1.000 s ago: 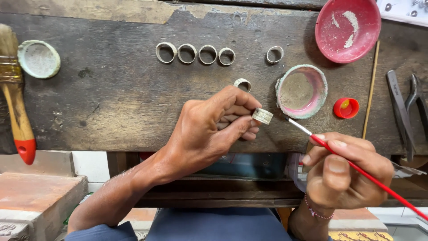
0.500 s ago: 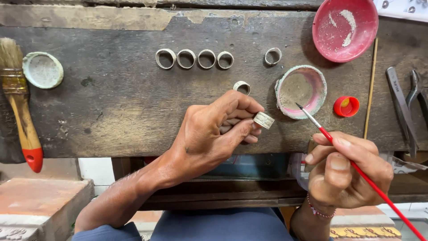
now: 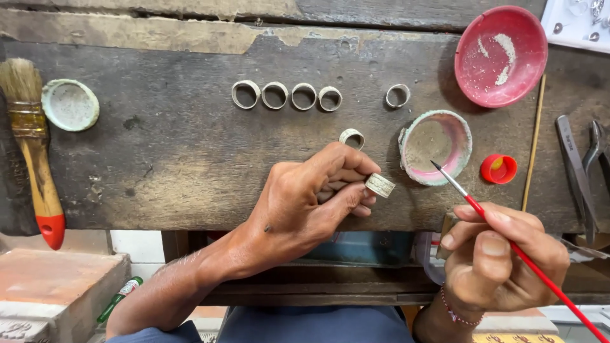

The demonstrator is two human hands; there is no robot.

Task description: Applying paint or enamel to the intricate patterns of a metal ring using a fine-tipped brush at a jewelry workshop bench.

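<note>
Nearest the camera, the right hand is closed around a thin red paintbrush, held like a pen between thumb and fingers. The handle runs down past the wrist to the lower right, and the dark tip points up and left, just over the near rim of a small pink-stained dish. A beaded bracelet sits on that wrist.

A little farther out, the left hand pinches a pale metal ring between thumb and fingertips, holding it above the front edge of the dark wooden bench, left of the brush tip and close to it.

On the bench just beyond the left knuckles, a single ring lies by itself. Right of the pink-stained dish sits a small red cap, and beside that a thin wooden stick lies lengthwise. Pliers lie at the far right edge.

Farther back, four rings stand in a row, with one more ring apart to their right. A red bowl with white powder streaks sits at the back right. On the far left are a wide brush with a red-tipped handle and a round pale green lid.
</note>
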